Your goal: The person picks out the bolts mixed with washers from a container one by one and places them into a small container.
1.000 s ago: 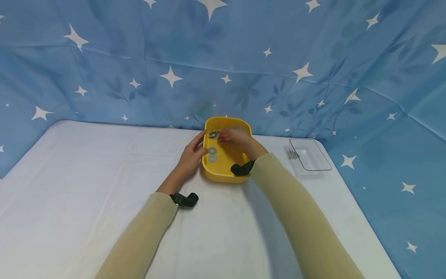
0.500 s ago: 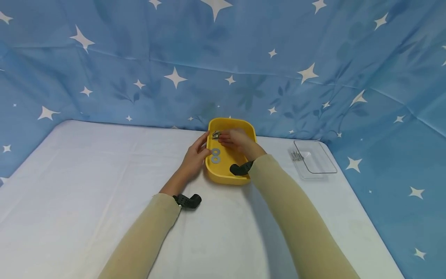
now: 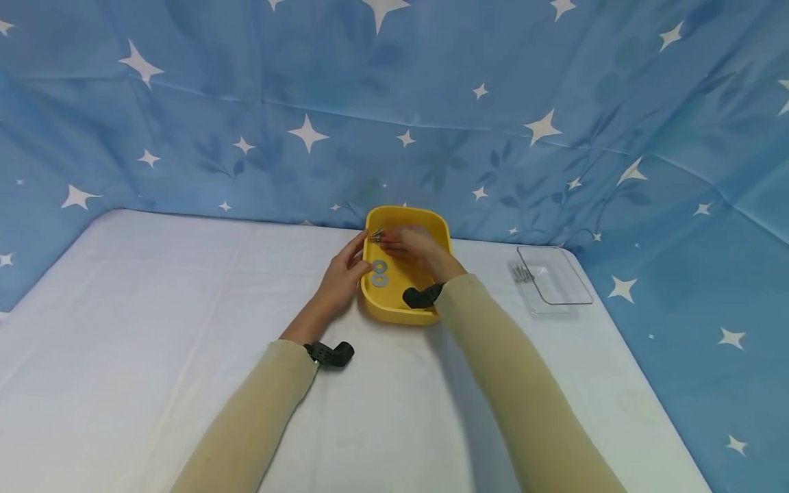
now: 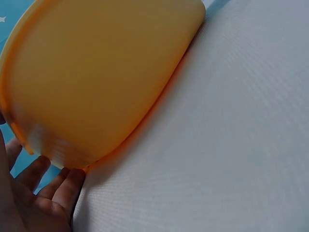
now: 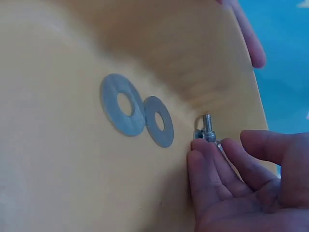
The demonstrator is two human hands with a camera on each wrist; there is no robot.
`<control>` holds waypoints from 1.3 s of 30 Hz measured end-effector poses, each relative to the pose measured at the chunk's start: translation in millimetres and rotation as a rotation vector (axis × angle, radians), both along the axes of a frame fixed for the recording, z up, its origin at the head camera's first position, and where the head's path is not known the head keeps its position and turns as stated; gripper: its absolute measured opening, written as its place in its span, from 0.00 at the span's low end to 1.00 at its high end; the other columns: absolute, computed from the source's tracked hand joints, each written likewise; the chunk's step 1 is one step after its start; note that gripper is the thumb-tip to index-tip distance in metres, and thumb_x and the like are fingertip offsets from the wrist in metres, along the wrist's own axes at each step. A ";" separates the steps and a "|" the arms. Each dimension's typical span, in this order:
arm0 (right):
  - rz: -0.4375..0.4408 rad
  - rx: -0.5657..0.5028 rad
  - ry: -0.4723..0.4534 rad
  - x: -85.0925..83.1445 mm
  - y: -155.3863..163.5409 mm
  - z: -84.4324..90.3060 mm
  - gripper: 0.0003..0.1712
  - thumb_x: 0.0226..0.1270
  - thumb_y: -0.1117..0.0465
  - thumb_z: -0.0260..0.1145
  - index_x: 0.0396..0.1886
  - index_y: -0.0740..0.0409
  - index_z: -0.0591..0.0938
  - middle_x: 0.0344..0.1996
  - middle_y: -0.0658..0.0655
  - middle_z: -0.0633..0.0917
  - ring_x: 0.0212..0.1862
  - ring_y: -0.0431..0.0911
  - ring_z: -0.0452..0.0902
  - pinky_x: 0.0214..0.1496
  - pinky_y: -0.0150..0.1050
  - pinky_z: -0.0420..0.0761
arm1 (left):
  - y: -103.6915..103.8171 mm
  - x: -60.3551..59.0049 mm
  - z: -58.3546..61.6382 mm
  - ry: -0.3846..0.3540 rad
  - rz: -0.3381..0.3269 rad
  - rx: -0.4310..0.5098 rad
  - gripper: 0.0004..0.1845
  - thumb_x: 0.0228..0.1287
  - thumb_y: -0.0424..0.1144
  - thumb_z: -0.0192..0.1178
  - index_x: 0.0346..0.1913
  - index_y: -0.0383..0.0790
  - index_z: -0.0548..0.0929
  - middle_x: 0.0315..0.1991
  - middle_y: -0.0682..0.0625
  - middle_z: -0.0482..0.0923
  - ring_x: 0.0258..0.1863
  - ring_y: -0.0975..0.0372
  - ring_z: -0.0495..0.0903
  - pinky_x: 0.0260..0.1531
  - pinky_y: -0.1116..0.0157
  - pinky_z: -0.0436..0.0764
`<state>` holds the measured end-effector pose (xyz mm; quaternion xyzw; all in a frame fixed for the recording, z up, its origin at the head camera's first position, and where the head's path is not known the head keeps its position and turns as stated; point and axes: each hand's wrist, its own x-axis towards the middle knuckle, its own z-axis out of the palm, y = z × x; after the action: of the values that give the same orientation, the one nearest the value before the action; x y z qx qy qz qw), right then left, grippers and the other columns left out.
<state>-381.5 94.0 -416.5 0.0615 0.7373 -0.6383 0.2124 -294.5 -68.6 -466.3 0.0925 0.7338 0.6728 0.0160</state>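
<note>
The yellow tray (image 3: pixel 401 317) stands on the white table, against the blue backdrop. My left hand (image 3: pixel 340 277) grips its left side, thumb over the rim and fingers outside; in the left wrist view those fingers (image 4: pixel 70 186) touch the outer wall. Inside the tray, my right hand (image 3: pixel 422 250) reaches to the far left, fingers extended and touching a few metal bolts (image 5: pixel 208 124). Its thumb is apart from the fingers in the right wrist view. The fingers partly hide the bolts. Two flat grey washers (image 5: pixel 110 106) lie side by side on the tray floor.
To the right on the table sits a clear plastic box (image 3: pixel 557 311) with a thin dark-edged rim or lid. Several small metal pieces (image 3: pixel 522 274) show at its left side. A star-patterned blue cloth (image 3: pixel 246 103) rises behind the table.
My right fingers have moved slightly left with the bolts, which now sit closer to the tray's left wall. My left hand keeps its grip on the tray. The head view has shifted slightly.
</note>
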 end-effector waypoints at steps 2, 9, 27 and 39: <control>-0.007 -0.017 0.008 0.5 -1.2 -0.7 0.22 0.79 0.63 0.52 0.67 0.67 0.77 0.64 0.64 0.81 0.66 0.54 0.79 0.69 0.42 0.79 | -0.9 0.0 0.4 0.000 0.008 -0.006 0.38 0.69 0.35 0.51 0.81 0.53 0.55 0.81 0.49 0.55 0.79 0.52 0.61 0.76 0.53 0.66; -0.098 -0.023 -0.031 4.7 1.7 -0.1 0.20 0.76 0.61 0.58 0.61 0.67 0.80 0.57 0.63 0.85 0.55 0.49 0.85 0.63 0.38 0.83 | 0.7 -1.5 -1.1 -0.014 0.013 -0.002 0.39 0.69 0.35 0.51 0.81 0.56 0.56 0.81 0.51 0.55 0.79 0.54 0.61 0.76 0.55 0.67; 0.060 -0.050 -0.048 5.2 1.2 -1.1 0.25 0.80 0.62 0.51 0.72 0.63 0.72 0.66 0.62 0.80 0.66 0.53 0.79 0.68 0.42 0.80 | 1.0 -1.4 -0.3 0.007 0.030 -0.037 0.38 0.70 0.34 0.51 0.81 0.54 0.56 0.81 0.51 0.56 0.79 0.53 0.61 0.77 0.53 0.65; 0.121 -0.034 -0.063 2.3 3.0 -3.1 0.26 0.82 0.63 0.47 0.75 0.64 0.68 0.67 0.62 0.79 0.68 0.52 0.77 0.70 0.41 0.78 | 1.9 -1.8 0.2 0.006 0.032 -0.055 0.39 0.67 0.36 0.50 0.81 0.53 0.55 0.81 0.50 0.56 0.78 0.51 0.63 0.76 0.52 0.67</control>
<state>-379.2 96.9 -419.6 0.0332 0.7217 -0.6346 0.2746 -296.3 -66.7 -466.2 0.0824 0.7535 0.6523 0.0057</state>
